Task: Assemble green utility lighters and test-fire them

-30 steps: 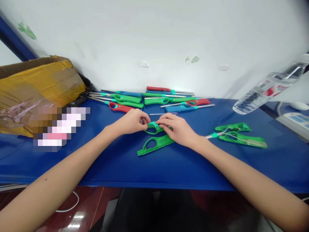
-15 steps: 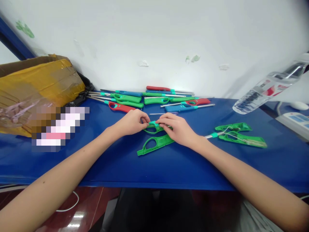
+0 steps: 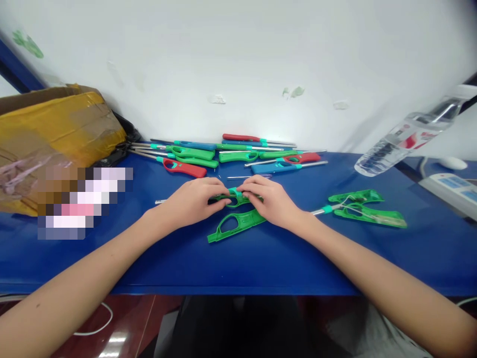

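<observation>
My left hand is closed around the front end of a green lighter shell half, thumb below and fingers above. A metal tube sticks out to the left from behind this hand, and its other end is hidden. My right hand pinches the same shell half near its teal trigger. Just below lies a second green shell half with its inner side up, its right end under my right hand. Farther right rests an opened green lighter with its tube attached and wires showing.
Several whole lighters in red, green and blue, such as the red lighter, lie along the wall. A thin screwdriver lies before them. A taped cardboard box stands left; a water bottle and a white device are at right.
My left hand has moved slightly left and now closes on the shell's front end, with a metal tube showing beyond it. My right hand keeps its pinch. The view has shifted a little.
</observation>
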The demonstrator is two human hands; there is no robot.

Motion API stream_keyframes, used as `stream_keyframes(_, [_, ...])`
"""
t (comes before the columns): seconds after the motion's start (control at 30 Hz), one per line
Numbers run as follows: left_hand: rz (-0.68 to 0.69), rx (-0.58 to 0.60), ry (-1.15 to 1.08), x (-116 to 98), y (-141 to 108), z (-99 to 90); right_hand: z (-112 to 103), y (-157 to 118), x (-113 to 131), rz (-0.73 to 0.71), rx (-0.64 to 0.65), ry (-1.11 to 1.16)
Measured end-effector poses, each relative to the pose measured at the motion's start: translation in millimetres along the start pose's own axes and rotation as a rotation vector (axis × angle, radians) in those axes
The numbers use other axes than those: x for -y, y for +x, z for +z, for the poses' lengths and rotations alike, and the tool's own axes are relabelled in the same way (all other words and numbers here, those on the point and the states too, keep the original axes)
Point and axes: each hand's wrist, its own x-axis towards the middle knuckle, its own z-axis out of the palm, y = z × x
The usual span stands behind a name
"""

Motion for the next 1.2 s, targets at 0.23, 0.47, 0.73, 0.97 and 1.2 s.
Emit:
stream_keyframes(0.23, [-0.026,-0.004,0.16,-15.8,-2.3,10.6,0.5,-1.0,-0.7,-0.013,-0.005,-0.003])
stream_keyframes(0.47, [-0.033,0.021,0.161,-16.6,-1.8,10.2,-0.4,0.1,1.5,-0.005,-0.002,-0.002])
stream_keyframes(0.73, [-0.019,0.048,0.151,-17.0,-1.7,7.4,-1.3,0.2,2.5,0.006,0.01,-0.001])
stream_keyframes(0.97, [0.061,0.043,0.189,-15.3,-3.9,9.1,-1.2,-0.4,1.4,-0.009,0.007,-0.004])
stream_keyframes(1.2, [0.123,0.039,0.265,-10.2,-12.8,12.9,-0.1,-0.8,0.2,-0.012,0.004,-0.004])
